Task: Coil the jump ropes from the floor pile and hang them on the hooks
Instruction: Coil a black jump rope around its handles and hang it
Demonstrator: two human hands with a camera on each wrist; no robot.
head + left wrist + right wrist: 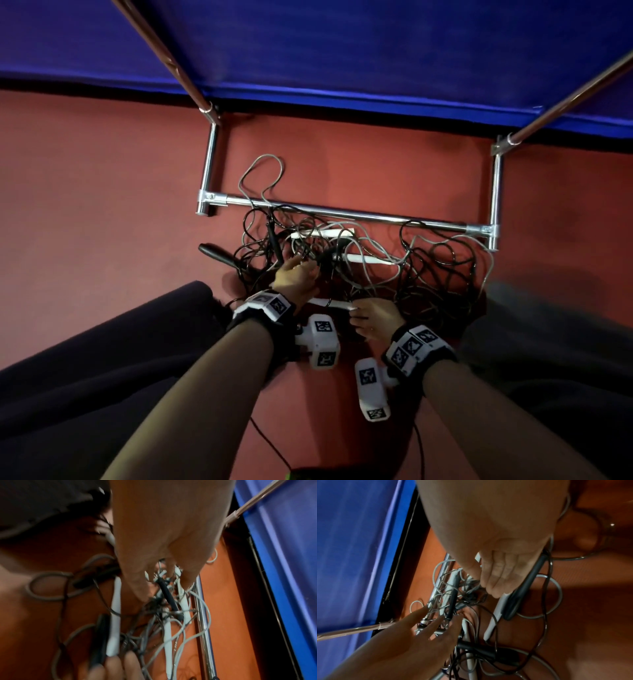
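A blue mat (342,44) fills the far side of the scene above the red floor (85,205). On the floor stands the base of a chrome rack (349,214), its low crossbar running left to right. Just on the near side of the bar, partly draped over it, lies the tangled pile of jump ropes (359,260), black and grey cords with black and white handles. The left hand (294,277) reaches into the left middle of the pile, fingers extended among the cords; whether they pinch a cord cannot be told. The right hand (373,320), at the pile's near edge, curls its fingers round a white handle (330,303).
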